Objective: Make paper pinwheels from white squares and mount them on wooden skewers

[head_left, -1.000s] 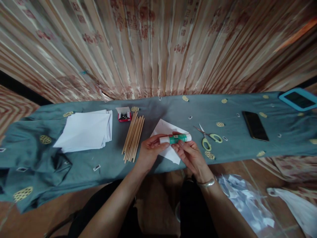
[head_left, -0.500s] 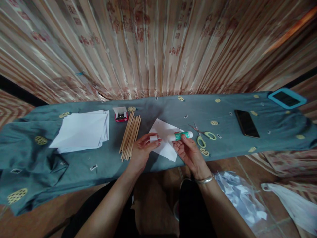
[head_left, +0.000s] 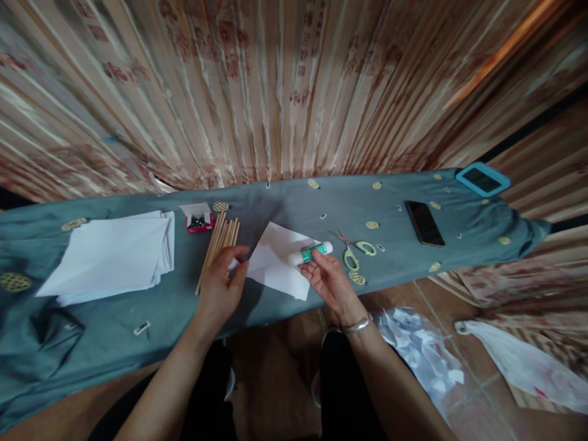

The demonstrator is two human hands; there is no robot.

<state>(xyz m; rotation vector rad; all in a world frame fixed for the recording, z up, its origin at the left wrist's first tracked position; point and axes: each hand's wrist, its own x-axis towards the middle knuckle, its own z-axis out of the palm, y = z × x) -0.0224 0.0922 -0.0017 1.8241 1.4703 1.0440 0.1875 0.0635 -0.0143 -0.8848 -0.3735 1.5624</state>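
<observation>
My right hand (head_left: 327, 278) grips a green and white glue stick (head_left: 310, 253) between thumb and fingers, above the right part of a white paper sheet (head_left: 275, 260). Over the near end of a bundle of thin wooden sticks (head_left: 212, 248) is my left hand (head_left: 223, 282), its fingers curled. A small white piece (head_left: 233, 264) shows between those fingers, mostly hidden; its kind is unclear. Scissors with light green handles (head_left: 351, 248) lie partly open to the right of the glue stick.
A stack of white paper (head_left: 110, 254) and a small open red box with dark metal bits (head_left: 198, 219) are on the left. A phone (head_left: 424, 223) and a blue-framed device (head_left: 483, 179) lie right. A clear bag of paper scraps (head_left: 413, 346) sits on the floor.
My left hand has moved left, away from the glue stick and over the sticks, with the white piece. My right hand still holds the glue stick. The view has turned slightly right.
</observation>
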